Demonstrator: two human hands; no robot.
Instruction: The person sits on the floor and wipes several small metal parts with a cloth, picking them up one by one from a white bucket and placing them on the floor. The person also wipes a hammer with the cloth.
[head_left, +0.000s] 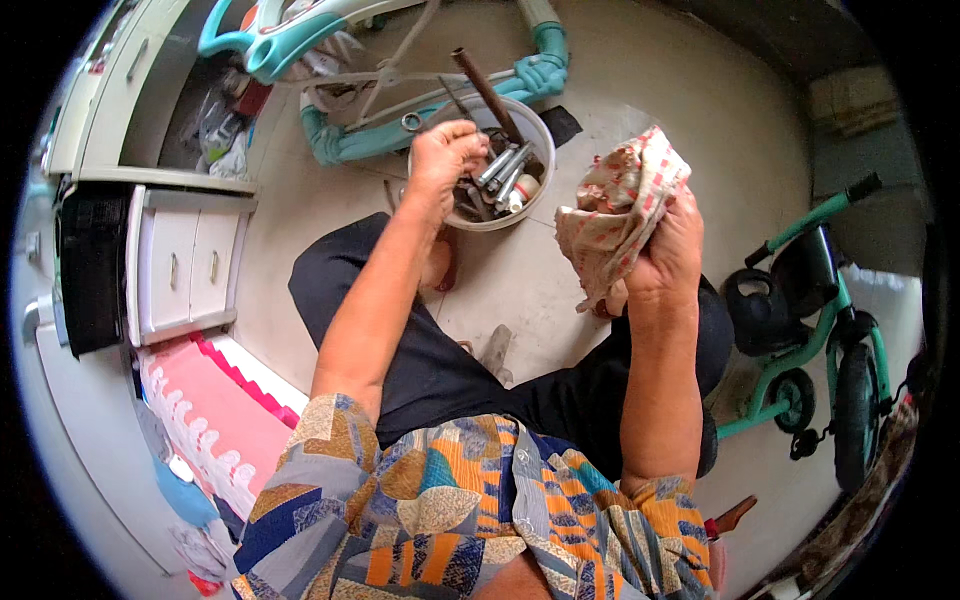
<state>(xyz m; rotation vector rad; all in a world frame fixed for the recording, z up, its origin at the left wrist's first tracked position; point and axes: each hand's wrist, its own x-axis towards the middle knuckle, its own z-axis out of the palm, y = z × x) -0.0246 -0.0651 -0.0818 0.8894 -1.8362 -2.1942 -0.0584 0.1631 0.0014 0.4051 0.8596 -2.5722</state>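
My right hand (670, 247) holds up a crumpled red-and-white patterned cloth (626, 202) to the right of a white plastic bucket (550, 161). Over the bucket's left rim is my left hand (448, 154), its fingers bent together near a thin dark metal tool (455, 97); whether they grip it, I cannot tell. Several chrome sockets or socket tools (504, 166) lie in the bucket, with a white bottle (523, 193) beside them. A rusty metal pipe (487, 94) leans out over the far rim. A ring-shaped metal tool end (412, 122) shows just left of my left hand.
Behind the bucket stands a teal and white tubular frame (547, 71). A dark flat piece (561, 125) lies by the bucket. To the right is a green child's tricycle (817, 337); on the left, a white cabinet (191, 262) and a pink cloth with lace (217, 405).
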